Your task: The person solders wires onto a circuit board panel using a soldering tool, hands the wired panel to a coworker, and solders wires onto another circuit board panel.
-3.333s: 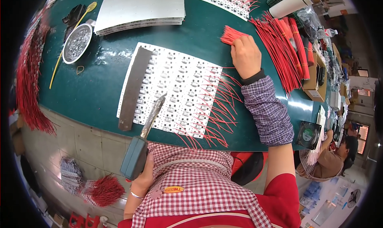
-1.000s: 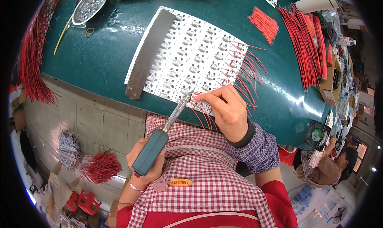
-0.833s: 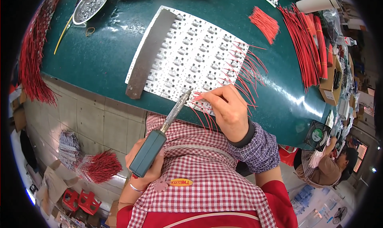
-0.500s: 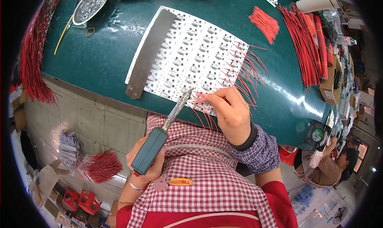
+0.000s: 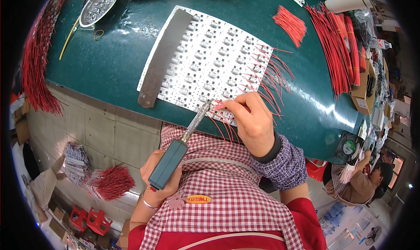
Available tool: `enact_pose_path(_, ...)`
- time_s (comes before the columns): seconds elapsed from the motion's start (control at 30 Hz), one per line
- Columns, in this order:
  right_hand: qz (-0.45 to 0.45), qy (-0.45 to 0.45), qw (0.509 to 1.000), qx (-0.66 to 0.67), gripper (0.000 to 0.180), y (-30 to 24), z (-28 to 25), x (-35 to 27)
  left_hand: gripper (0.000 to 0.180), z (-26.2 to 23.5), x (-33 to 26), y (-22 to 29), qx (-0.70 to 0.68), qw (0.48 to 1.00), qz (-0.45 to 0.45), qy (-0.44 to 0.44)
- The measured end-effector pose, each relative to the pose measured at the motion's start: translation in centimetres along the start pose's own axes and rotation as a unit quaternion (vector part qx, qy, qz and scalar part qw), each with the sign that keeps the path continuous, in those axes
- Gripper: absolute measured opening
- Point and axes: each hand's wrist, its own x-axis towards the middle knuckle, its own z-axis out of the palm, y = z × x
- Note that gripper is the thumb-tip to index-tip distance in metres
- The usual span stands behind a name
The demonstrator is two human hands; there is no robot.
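- Soldering iron [image 5: 178, 147] is wrapped in left grip [image 5: 173, 182], best held by handle.
- Red wires [image 5: 220, 104], probably light and limp, are pinched by right grip [image 5: 254, 125] over circuit-board panel [image 5: 210, 53] near surface's [image 5: 118, 62] front edge.

On the board sheet [image 5: 213, 53], bar [image 5: 166, 59] left, wires [image 5: 275, 75] right

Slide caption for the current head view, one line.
Left hand holding a soldering iron, right hand pinching red wires over a white circuit-board panel.
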Motion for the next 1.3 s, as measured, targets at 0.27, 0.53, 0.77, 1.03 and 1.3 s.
enact_pose_path(0.27, 0.001, -0.006, 1.0, 0.0, 0.029, 0.1, 0.1, -0.1, 0.018, -0.2, -0.5, -0.2, 0.03, 0.998, 0.034, 0.034)
enact_pose_path(0.53, -0.001, -0.005, 1.0, 0.005, 0.028, 0.0, -0.1, 0.0, 0.026, -0.3, -1.7, -1.0, 0.03, 0.999, 0.011, 0.023)
enact_pose_path(0.77, 0.002, 0.001, 1.0, -0.001, 0.028, -0.1, -1.0, -0.4, 0.028, 0.1, -2.4, -1.8, 0.002, 1.0, -0.019, 0.025)
enact_pose_path(1.03, 0.038, 0.036, 0.997, -0.049, 0.029, -2.3, -4.4, -0.7, 0.026, 0.0, -2.6, -2.7, 0.024, 0.997, -0.066, 0.041)
enact_pose_path(1.3, 0.028, 0.078, 0.996, 0.022, 0.031, -0.8, 1.5, -0.7, 0.025, 0.0, -1.8, -2.4, 0.007, 0.998, -0.048, 0.029)
